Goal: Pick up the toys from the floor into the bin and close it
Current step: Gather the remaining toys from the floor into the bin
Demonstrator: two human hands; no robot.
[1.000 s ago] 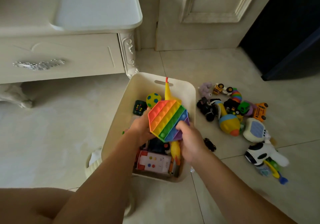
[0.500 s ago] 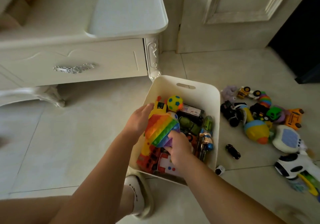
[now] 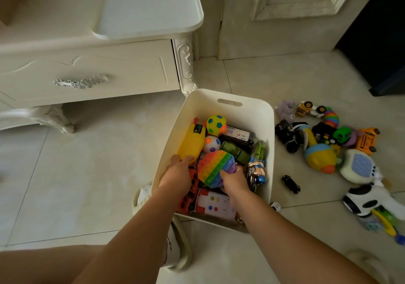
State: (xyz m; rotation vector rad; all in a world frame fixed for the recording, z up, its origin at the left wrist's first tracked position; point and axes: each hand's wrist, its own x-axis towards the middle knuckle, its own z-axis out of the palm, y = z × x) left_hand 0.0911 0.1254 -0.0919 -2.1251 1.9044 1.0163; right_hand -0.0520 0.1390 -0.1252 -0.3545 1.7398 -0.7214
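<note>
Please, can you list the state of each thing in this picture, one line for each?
bin, open, no lid on it, nearly full of toys
rainbow pop toy, in the bin on top of other toys, held by the right hand
yellow chicken, lying in the bin, touched by the left hand, grip unclear
drawer, closed
toy duck, on the floor
black car, on the floor

Inside the white bin (image 3: pixel 198 105), the right hand (image 3: pixel 234 181) grips the near edge of the rainbow pop toy (image 3: pixel 215 168), which lies on the toys filling the bin. The left hand (image 3: pixel 176 177) touches the yellow rubber chicken (image 3: pixel 190 143) along the bin's left wall; whether it grips is unclear. Right of the bin, a small black car (image 3: pixel 290 184) and a toy duck (image 3: pixel 320 156) lie on the floor.
</note>
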